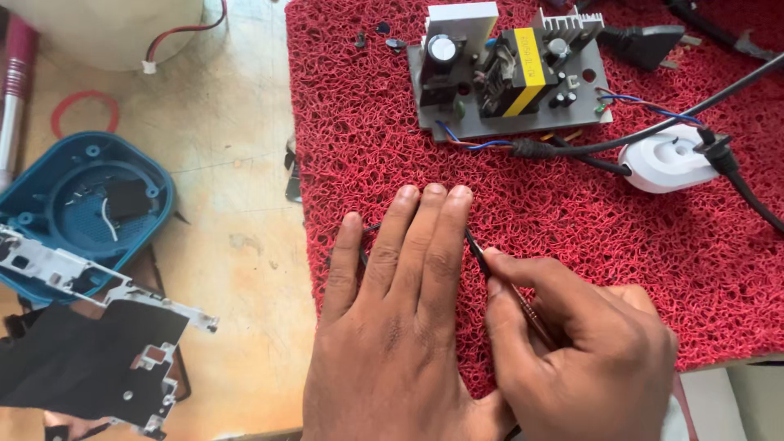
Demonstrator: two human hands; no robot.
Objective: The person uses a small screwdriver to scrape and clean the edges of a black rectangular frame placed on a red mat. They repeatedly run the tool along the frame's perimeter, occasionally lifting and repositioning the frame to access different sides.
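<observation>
A: Since you can't see it, what lies here, biggest thing first?

B: While a worn, pale table [237,188] carries everything, a red looped mat [367,122] covers its right part, likely so small parts stay put. At the left edge sit a blue plastic shell [49,204] and a black panel with a metal frame [90,343], lying well apart from the mat.

A: And on the mat?

B: At the top, a grey circuit board [510,73] lies flat with its parts facing up. Just to its right is a white round plug piece [665,159], and a black cable [653,131] runs across between them.

A: Where are the hands?

B: Both are at the mat's near edge. The left hand [392,310] lies flat, fingers spread, pressing a thin black wire [476,245] onto the mat, seemingly to hold it steady. The right hand [588,343], just beside it and touching, has its grip pressed together, pinching a slim rod-like tool [529,314] between thumb and forefinger.

A: Where does the tool's tip sit?

B: Right at the wire, beside the left hand's fingers. What kind of tool it is I cannot tell.
</observation>
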